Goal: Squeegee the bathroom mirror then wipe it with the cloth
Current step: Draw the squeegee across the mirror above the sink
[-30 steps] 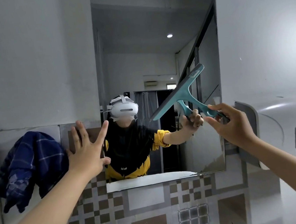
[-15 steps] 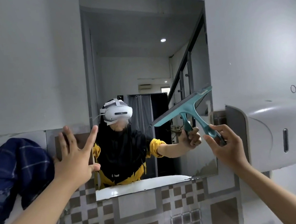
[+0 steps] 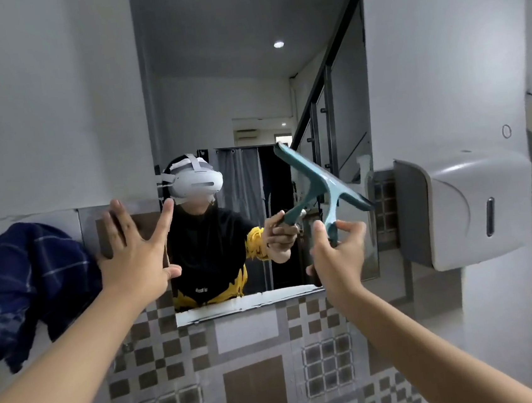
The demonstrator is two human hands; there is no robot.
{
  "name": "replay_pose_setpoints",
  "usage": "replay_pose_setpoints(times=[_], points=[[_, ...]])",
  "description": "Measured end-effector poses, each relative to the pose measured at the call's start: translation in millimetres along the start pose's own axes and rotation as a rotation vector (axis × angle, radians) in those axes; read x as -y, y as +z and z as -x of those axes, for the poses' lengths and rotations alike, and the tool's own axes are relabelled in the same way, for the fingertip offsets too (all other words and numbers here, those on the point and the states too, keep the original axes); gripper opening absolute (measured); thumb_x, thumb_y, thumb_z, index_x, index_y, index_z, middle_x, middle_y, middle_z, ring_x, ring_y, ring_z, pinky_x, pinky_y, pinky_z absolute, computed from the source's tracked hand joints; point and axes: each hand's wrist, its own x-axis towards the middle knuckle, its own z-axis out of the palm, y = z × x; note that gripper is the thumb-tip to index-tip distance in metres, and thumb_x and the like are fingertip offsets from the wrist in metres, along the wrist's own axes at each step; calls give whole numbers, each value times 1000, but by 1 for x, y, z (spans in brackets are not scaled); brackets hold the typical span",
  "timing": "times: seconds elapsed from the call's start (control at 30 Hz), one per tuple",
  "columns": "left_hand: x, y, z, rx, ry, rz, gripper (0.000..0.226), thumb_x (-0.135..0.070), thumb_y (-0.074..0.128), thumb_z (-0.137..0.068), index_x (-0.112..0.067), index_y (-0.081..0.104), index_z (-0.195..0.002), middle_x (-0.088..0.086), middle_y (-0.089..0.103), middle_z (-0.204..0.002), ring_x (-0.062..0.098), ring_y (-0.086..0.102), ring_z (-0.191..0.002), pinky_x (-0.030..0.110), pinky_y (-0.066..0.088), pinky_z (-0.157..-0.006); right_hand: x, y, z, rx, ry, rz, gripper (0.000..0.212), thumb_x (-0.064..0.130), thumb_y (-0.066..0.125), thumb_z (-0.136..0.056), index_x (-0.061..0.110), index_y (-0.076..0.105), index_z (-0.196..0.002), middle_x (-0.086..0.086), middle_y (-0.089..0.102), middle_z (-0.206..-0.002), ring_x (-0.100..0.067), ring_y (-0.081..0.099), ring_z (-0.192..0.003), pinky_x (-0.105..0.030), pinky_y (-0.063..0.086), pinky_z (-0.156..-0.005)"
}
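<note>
The tall wall mirror (image 3: 246, 88) fills the middle of the view. My right hand (image 3: 337, 256) grips the handle of a teal squeegee (image 3: 319, 179), held in front of the mirror's lower right part with the blade tilted down to the right. My left hand (image 3: 135, 251) is flat and spread on the tiled wall at the mirror's left edge, holding nothing. A dark blue checked cloth (image 3: 27, 285) hangs bunched on the wall at far left, beside my left hand.
A grey paper dispenser (image 3: 465, 210) sticks out from the wall right of the mirror, close to the squeegee. Brown and grey patterned tiles (image 3: 252, 367) cover the wall below. A person in a headset is reflected in the mirror.
The squeegee has swung in my right hand: its blade, earlier slanting up to the right, now slants down to the right. My left hand stays on the wall.
</note>
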Motion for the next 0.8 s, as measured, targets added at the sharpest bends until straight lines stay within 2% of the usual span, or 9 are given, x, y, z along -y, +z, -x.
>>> replay_pose_setpoints(times=[0.1, 0.23, 0.3, 0.4, 0.53, 0.57, 0.67, 0.73, 0.8], points=[[4, 3, 6, -24, 35, 25, 111, -58, 57, -81, -40, -38, -134, 27, -34, -147, 47, -16, -140, 60, 30, -105, 18, 29, 18, -4, 90, -127, 23, 23, 60, -93, 22, 37, -98, -22, 59, -92, -8, 54, -42, -21, 46, -40], [13, 19, 25, -49, 96, 107, 98, -57, 48, -86, -36, -29, -141, 30, -30, -147, 47, -9, -141, 55, 40, -103, 31, 60, 42, 26, 135, -191, 26, 22, 58, -95, 13, 35, -106, -13, 55, -87, -4, 52, -34, -16, 40, -35], [18, 29, 35, -43, 131, 138, 101, -53, 57, -82, -33, -17, -147, 29, -28, -147, 45, -12, -139, 54, 46, -97, 34, 76, 57, 82, 141, -196, 26, 24, 58, -95, 16, 35, -104, -17, 57, -90, -6, 53, -33, -18, 42, -36], [27, 38, 42, -23, 162, 161, 113, -52, 72, -69, -33, -5, -149, 29, -17, -151, 45, -7, -139, 55, 49, -90, 24, 102, 77, 165, 116, -180, 27, 25, 62, -92, 27, 36, -99, -20, 61, -100, -15, 63, -50, -27, 51, -42], [31, 43, 43, -23, 179, 132, 123, -55, 76, -61, -33, -8, -149, 28, -17, -152, 44, -10, -140, 55, 45, -97, 8, 127, 101, 212, -2, -33, 34, 35, 64, -88, 28, 36, -107, -7, 62, -101, -28, 69, -85, -45, 60, -69], [32, 44, 43, -24, 178, 138, 125, -55, 77, -60, -33, -7, -149, 28, -18, -152, 44, -11, -140, 56, 45, -97, 5, 129, 102, 208, -28, -16, 34, 35, 64, -88, 27, 36, -106, -7, 62, -100, -26, 68, -85, -43, 60, -70], [33, 51, 42, -20, 172, 142, 127, -59, 75, -60, -35, -12, -148, 26, -24, -152, 44, -16, -140, 57, 42, -100, -1, 127, 102, 203, -84, -22, 30, 32, 64, -89, 29, 36, -101, -10, 65, -90, -21, 66, -72, -23, 53, -54], [33, 53, 40, -12, 164, 142, 125, -59, 72, -65, -39, -24, -143, 22, -37, -148, 41, -29, -136, 58, 33, -107, -8, 120, 99, 206, -136, 18, 29, 32, 65, -89, 34, 37, -96, -8, 67, -85, -21, 65, -71, -23, 51, -55], [31, 53, 38, -5, 141, 117, 123, -59, 68, -70, -41, -33, -138, 17, -48, -141, 36, -39, -131, 55, 29, -110, -16, 110, 95, 222, -183, 54, 29, 32, 66, -88, 38, 38, -94, -6, 67, -80, -22, 63, -64, -30, 53, -53]])
